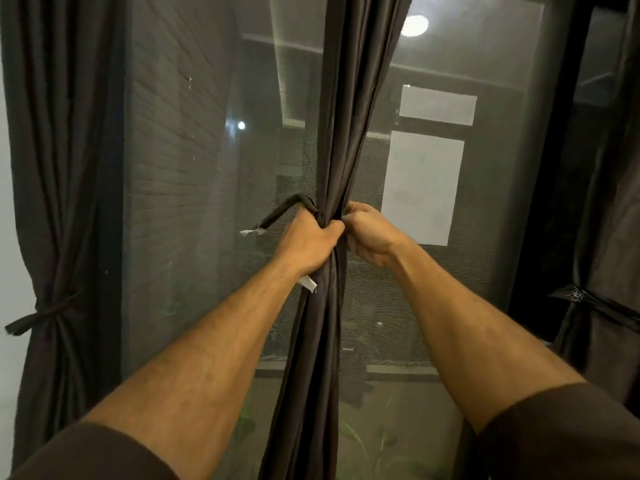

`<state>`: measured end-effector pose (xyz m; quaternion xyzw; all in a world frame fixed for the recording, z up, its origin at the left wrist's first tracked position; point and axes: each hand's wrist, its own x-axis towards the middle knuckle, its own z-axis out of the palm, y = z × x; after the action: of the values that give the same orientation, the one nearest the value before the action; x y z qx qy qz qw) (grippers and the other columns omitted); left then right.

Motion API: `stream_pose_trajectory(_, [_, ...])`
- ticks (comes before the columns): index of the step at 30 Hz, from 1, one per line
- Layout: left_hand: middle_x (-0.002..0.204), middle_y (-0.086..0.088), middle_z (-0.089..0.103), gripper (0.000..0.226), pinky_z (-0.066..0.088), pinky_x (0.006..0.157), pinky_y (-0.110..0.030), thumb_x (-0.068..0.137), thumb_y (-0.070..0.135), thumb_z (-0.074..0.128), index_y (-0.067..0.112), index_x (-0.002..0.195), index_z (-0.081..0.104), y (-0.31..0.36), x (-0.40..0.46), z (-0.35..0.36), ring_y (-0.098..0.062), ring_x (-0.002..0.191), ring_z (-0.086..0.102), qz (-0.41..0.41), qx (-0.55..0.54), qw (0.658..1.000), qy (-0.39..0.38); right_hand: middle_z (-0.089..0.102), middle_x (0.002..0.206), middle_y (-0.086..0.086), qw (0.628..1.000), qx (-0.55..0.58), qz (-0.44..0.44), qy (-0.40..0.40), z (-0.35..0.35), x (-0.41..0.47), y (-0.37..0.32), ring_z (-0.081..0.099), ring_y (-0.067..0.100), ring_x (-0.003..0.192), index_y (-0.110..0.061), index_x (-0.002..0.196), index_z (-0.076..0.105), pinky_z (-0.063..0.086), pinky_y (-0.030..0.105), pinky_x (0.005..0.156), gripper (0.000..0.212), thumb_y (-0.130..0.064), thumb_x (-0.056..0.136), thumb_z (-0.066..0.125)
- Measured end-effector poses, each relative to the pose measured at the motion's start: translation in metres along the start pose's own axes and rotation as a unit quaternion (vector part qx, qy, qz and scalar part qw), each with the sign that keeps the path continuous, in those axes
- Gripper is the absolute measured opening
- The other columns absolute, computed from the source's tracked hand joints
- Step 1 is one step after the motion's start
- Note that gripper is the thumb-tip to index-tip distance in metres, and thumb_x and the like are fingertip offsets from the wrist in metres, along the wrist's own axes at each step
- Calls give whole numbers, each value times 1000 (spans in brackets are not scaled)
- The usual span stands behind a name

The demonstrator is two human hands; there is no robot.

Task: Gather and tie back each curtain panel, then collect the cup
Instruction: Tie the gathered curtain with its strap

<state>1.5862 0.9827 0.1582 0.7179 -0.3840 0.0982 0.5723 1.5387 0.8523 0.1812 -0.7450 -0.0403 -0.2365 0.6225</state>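
A dark brown middle curtain panel (341, 116) hangs gathered into a narrow bundle in front of the window. My left hand (306, 242) grips the bundle at its waist and holds a dark tie-back strap (282, 211), whose frayed white end sticks out to the left. My right hand (369, 233) is closed on the bundle and strap from the right, touching the left hand. A second white tag end (308, 283) hangs below my left wrist. The left curtain panel (59, 168) is tied with a knotted strap (41, 315). The right curtain panel (602, 271) is tied with a band (585, 301). No cup is in view.
The window glass (194, 202) behind the curtains has a mesh screen and reflects a ceiling light (414, 25) and a doorway. A black window frame post (550, 168) stands at the right. Green plant leaves (356, 438) show low behind the glass.
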Motion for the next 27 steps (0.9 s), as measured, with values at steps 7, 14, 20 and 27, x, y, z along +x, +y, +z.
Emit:
stream_pose_trajectory(7, [102,1,73,37,56,89,-31,95,20,56,24,132,61,6,7,-20,-14,98,69,15,-26,993,-110,75,97,8,986,-166,-21,-13,-2,2,-27,69,29,91,-12,109,68,57,43,76,49,3,66,53])
stream_pose_trajectory(14, [86,0,74,37,59,78,-36,70,28,58,21,104,70,6,11,-29,-19,84,72,-41,-36,989,-138,65,136,21,991,-107,-41,-66,4,3,-32,63,25,127,5,136,58,53,32,103,77,10,59,46])
stream_pose_trajectory(20, [81,-4,78,31,63,72,-35,69,30,64,14,94,73,5,11,-39,-21,73,76,-95,-49,976,-191,63,135,27,994,-74,-32,-79,6,5,-29,62,35,128,12,129,60,50,41,111,64,22,70,38])
stream_pose_trajectory(27, [82,0,71,34,57,63,-33,73,40,84,18,87,62,-17,6,-29,-16,73,70,-28,28,997,66,75,103,28,967,-243,-58,56,-1,-1,-13,73,42,91,11,104,72,60,50,91,17,10,92,60])
